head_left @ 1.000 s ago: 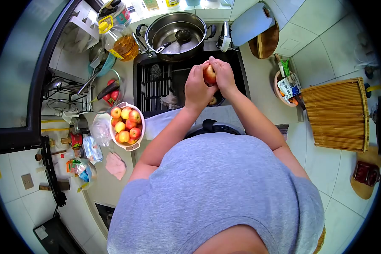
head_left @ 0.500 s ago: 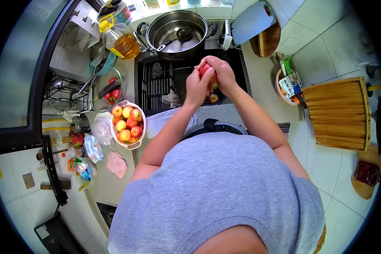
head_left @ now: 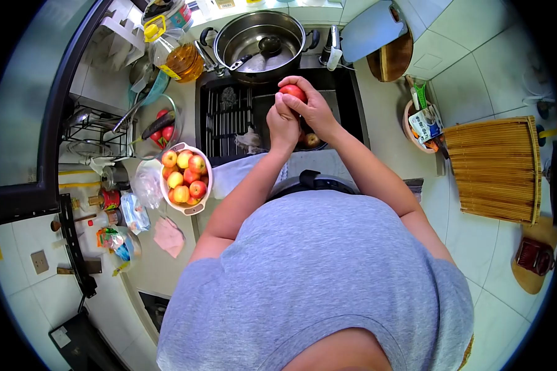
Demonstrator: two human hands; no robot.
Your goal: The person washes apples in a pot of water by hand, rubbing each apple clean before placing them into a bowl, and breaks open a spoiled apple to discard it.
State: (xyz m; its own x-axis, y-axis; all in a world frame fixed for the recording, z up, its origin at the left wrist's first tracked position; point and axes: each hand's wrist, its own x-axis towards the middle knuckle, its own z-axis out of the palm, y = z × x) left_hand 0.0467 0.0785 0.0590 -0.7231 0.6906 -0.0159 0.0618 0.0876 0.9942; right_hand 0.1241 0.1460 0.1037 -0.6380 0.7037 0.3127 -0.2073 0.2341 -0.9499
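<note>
Over the dark sink (head_left: 346,93) I hold a red apple (head_left: 293,93) between both hands. My left hand (head_left: 283,127) is closed against the apple's lower side. My right hand (head_left: 315,111) curls over it from the right, its fingers across the far side and its thumb in front. Below my wrists, another apple (head_left: 312,140) lies in the sink, partly hidden. To the left on the counter, a pink-white colander (head_left: 209,179) holds several red and yellow apples (head_left: 185,176).
A large steel pot (head_left: 254,71) with a ladle inside stands behind the sink. At left are an oil bottle (head_left: 182,60), a glass bowl (head_left: 178,133) with an eggplant and red vegetables, and a pink cloth (head_left: 168,237). A bamboo mat (head_left: 495,170) is at right.
The apple has turned in my hands and shifted slightly up and left, with more of its red skin showing. My right fingers have moved round to its far side.
</note>
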